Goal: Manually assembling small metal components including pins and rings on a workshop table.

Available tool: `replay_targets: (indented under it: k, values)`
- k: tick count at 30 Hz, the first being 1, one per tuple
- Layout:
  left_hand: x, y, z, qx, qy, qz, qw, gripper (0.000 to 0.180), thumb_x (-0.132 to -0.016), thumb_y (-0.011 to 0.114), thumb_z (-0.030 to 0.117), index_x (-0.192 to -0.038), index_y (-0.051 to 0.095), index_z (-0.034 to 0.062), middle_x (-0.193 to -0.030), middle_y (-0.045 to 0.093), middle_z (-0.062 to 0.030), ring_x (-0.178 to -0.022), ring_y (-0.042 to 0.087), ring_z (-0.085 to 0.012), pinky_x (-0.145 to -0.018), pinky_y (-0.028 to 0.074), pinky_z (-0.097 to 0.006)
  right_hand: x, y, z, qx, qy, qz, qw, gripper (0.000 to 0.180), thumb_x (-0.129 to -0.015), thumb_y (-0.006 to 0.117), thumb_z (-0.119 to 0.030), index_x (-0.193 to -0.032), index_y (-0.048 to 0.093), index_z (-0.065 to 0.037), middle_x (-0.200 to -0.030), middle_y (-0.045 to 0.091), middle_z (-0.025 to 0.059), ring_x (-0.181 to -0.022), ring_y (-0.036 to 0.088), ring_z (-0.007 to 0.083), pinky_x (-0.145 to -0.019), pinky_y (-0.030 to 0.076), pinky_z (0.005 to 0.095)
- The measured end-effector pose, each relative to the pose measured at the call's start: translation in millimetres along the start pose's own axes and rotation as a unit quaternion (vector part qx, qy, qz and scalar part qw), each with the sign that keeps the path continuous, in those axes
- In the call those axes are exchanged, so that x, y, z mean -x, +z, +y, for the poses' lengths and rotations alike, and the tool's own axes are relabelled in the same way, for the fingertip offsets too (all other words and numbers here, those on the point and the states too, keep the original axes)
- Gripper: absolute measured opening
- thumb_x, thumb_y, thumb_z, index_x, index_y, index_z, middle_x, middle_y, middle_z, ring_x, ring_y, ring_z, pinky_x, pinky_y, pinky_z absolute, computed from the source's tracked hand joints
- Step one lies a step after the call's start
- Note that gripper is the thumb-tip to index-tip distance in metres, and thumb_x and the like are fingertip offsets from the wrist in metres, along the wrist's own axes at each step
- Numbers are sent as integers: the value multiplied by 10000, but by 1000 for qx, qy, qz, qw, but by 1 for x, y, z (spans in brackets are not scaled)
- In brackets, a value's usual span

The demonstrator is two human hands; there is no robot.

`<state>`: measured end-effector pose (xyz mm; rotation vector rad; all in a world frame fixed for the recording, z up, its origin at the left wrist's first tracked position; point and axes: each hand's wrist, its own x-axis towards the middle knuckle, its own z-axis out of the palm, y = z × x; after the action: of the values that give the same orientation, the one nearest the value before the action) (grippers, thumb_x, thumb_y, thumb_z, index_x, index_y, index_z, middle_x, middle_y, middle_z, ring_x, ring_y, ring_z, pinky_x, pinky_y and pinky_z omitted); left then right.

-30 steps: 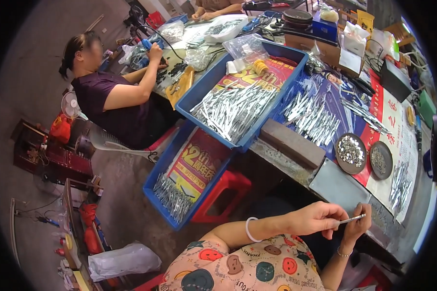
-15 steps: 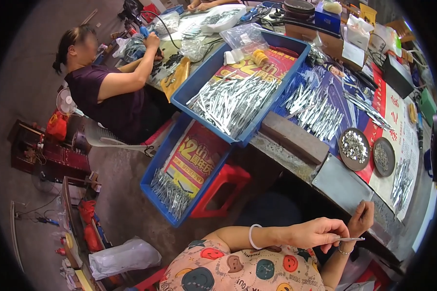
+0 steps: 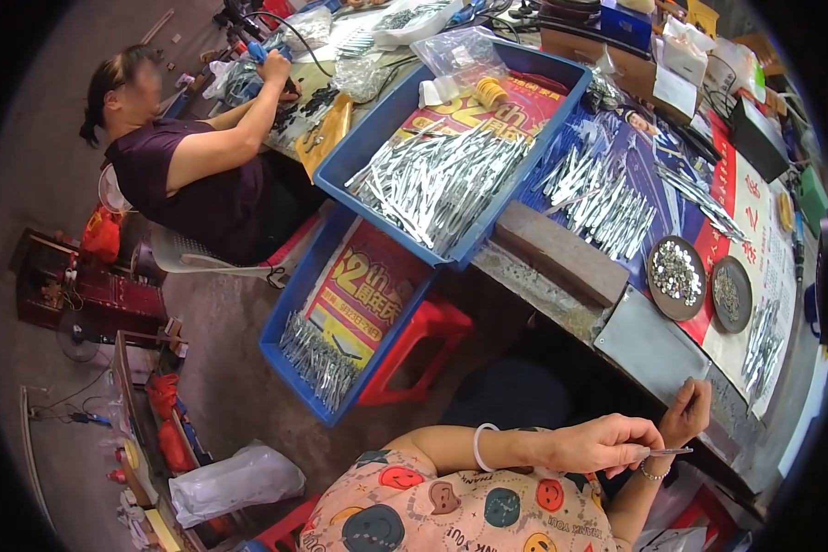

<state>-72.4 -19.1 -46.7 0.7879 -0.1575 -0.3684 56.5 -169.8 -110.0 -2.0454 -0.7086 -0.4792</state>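
My left hand (image 3: 612,444), with a white bangle at its wrist, pinches a thin metal strip (image 3: 673,452) between thumb and fingers. Just beyond it is my right hand (image 3: 684,416), wearing a beaded bracelet. Its fingers are curled closed, and whatever lies inside them is hidden. Both hands are close together in front of my chest, near the table's edge. A flat grey metal plate (image 3: 649,345) lies on the bench edge closest to my right hand. Beyond that plate stand a round dish of small shiny discs (image 3: 653,285) and a dish of tiny metal parts (image 3: 719,317).
A blue tray (image 3: 377,210) holds many metal strips; a lower blue tray (image 3: 276,342) holds smaller pieces, beside a red stool (image 3: 419,354). More strips (image 3: 603,207) lie on the bench behind a brown metal bar (image 3: 561,250). A co-worker (image 3: 189,175) sits at the far left.
My view has shifted slightly. My hands keep nearly the same pose, the left still gripping the metal strip. The co-worker's head and arms appear a little farther left.
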Motion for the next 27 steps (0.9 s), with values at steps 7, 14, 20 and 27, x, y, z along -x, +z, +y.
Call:
replay_targets:
  k: [7, 14, 20, 27]
  values:
    - [4, -3, 1, 4, -8, 7, 1000, 235, -950, 467, 186, -1119, 500, 26, -766, 473, 16, -608, 425, -34, -550, 375, -183, -1, 3, 0, 23, -3, 2, 1000, 180, -909, 524, -70, -753, 466, -1, -651, 378, 56, -557, 356, 146, -495, 314, 273]
    - [12, 3, 1, 4, 13, 4, 1000, 234, -951, 473, 196, -1112, 506, 29, -746, 466, 26, -592, 416, -31, -546, 374, -180, 1, 4, -2, 4, -17, 11, 1000, 183, -907, 528, -67, -747, 471, -2, -654, 384, 51, -552, 353, 138, -482, 299, 269]
    - [13, 10, -7, 18, 27, 16, 999, 182, -952, 461, 174, -1053, 510, 30, -729, 487, 26, -530, 433, -18, -468, 356, -165, 4, -8, -3, 72, 12, 2, 997, 144, -858, 530, -26, -724, 482, -9, -617, 378, 92, -521, 365, 185, -482, 314, 307]
    - [36, 15, 10, 3, -8, 130, 992, 214, -960, 425, 106, -1122, 497, -14, -753, 501, -8, -613, 461, -48, -549, 387, -166, -51, -34, -19, -63, 107, -101, 987, 72, -830, 585, -46, -858, 546, 7, -678, 511, 34, -619, 477, 88, -590, 412, 232]
